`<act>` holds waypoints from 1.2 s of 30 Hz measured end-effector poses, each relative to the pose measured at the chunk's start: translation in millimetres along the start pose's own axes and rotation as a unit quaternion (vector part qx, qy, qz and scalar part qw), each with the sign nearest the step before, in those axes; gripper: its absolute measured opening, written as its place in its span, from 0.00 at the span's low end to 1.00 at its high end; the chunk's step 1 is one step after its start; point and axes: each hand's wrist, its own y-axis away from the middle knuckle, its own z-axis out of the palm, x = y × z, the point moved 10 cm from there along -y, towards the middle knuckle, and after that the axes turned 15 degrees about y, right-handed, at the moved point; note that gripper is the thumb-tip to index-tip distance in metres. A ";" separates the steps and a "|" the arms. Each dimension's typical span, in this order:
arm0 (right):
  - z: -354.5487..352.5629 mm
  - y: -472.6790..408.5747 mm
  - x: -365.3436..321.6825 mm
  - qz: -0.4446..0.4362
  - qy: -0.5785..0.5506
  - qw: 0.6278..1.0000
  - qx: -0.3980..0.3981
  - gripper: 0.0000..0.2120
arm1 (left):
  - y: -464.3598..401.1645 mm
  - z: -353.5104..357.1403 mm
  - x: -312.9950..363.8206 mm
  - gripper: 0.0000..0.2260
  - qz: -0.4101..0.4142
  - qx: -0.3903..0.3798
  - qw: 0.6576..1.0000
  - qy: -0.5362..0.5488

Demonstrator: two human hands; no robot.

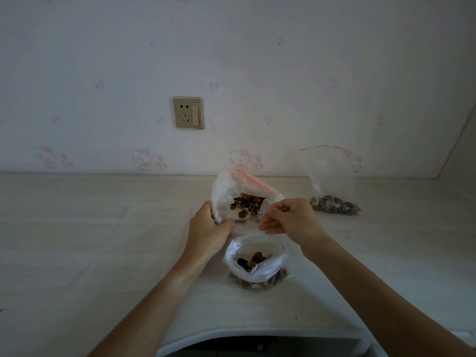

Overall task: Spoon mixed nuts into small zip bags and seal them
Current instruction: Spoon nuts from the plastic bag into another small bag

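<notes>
Head view: left hand [208,228] is pinching the limp nut bag's [224,191] floppy rim; right hand [288,217] is gripping the spoon [248,219].

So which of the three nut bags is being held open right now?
The large bag farthest back in the middle; the left hand grips its rim while the right hand holds a spoon in it.

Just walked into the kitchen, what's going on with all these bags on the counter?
A person is portioning mixed nuts. The left hand holds open the big bag of nuts, while the right hand holds a spoon at its mouth. A small zip bag sits open and partly filled just in front. Another small bag with nuts stands at the right by the wall.
</notes>
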 end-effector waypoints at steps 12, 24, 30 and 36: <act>-2.3 3.1 9.1 0.036 -0.069 0.996 -0.039 0.08 | 0.9 1.4 -0.6 0.09 -0.008 -0.006 1.000 0.020; -27.4 -3.4 1.7 0.023 -0.003 1.000 -0.001 0.08 | 2.1 1.1 1.4 0.11 -0.005 -0.012 1.000 0.029; -41.4 -2.0 -12.4 0.004 0.102 0.995 0.022 0.07 | 2.2 4.8 1.8 0.14 -0.015 -0.034 0.998 0.051; -33.1 4.7 -51.1 -0.095 0.283 0.951 0.081 0.09 | 2.0 12.8 1.1 0.19 -0.039 -0.085 0.993 0.065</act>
